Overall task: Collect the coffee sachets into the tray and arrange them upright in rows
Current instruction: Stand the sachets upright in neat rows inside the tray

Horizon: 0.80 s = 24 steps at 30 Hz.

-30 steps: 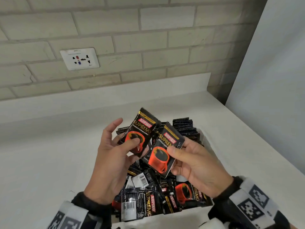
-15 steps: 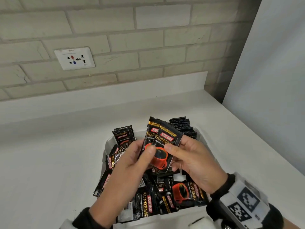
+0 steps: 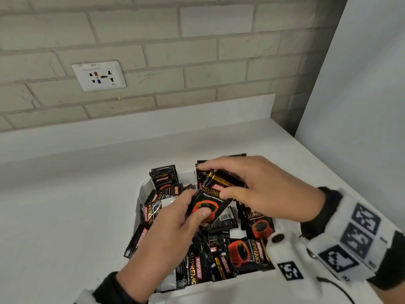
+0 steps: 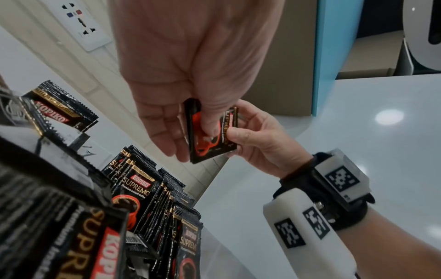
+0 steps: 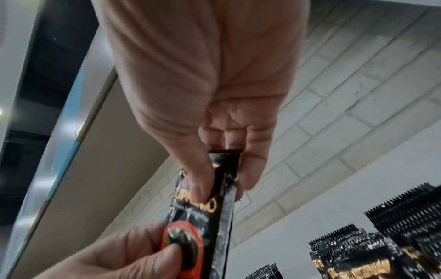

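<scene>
both hands share a small stack of sachets [image 3: 211, 199], held in the air over the middle of the tray [image 3: 143, 189], which sits on the white surface [image 3: 65, 205]. the stack's long axis runs from near-left, low, to far-right, high, printed face up. the left hand [image 3: 173, 235] comes from the tray's near edge, thumb pressed on the red cup print, fingers curled behind the lower end. the right hand [image 3: 260, 189] reaches in from the right edge, thumb and fingers pinching the upper end. a standing row [image 3: 219, 164] waits at the tray's far right corner, just behind the right hand, so that hand looks nearer for seating the stack upright there. more sachets lie loose and flat across the tray's near half.
</scene>
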Available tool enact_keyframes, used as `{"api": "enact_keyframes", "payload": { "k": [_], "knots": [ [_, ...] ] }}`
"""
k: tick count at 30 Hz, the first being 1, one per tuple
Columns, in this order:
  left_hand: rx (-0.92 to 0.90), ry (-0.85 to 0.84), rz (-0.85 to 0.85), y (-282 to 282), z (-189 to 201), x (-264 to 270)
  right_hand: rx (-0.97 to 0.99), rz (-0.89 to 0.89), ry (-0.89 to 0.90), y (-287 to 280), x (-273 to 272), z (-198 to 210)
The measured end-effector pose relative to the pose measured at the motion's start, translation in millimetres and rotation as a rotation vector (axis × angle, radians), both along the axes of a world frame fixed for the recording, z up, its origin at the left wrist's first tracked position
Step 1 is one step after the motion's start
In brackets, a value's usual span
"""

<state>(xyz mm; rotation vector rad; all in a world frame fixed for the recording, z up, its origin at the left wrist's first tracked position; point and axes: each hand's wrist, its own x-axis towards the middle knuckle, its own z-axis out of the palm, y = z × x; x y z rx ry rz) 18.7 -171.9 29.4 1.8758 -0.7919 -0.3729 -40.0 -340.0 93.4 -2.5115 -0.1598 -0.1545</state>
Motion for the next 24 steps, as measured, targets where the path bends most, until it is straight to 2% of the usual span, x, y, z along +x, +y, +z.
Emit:
{"api": "enact_keyframes", "payload": {
  "k": [3,6,10,12,14,19,21,24],
  "knots": [
    [0.066,-0.05,-0.023,2,13,5,0.057,-0.025,0.051,-5,7,16],
    [0.133,-0.102,-0.017,10,31,24,0.025,-0.117,0.025,-21,20,31],
    [0.33,-0.2,-0.047,13,50,48,-0.188,-0.178,0.075,-35,44,36],
    [0.503,-0.311,-0.147,5,51,54,-0.323,-0.167,0.135,-32,56,30],
    [0.669,-0.427,-0.313,-8,44,55,-0.463,-0.143,0.174,-25,67,19],
    [0.998,-0.553,-0.642,-39,10,57,-0.708,-0.05,0.233,-10,87,-13],
    [1.069,-0.627,-0.711,-47,-2,58,-0.773,-0.019,0.239,-8,91,-23],
    [1.086,-0.67,-0.707,-55,-15,59,-0.813,-0.002,0.245,-7,94,-32]
  ]
}}
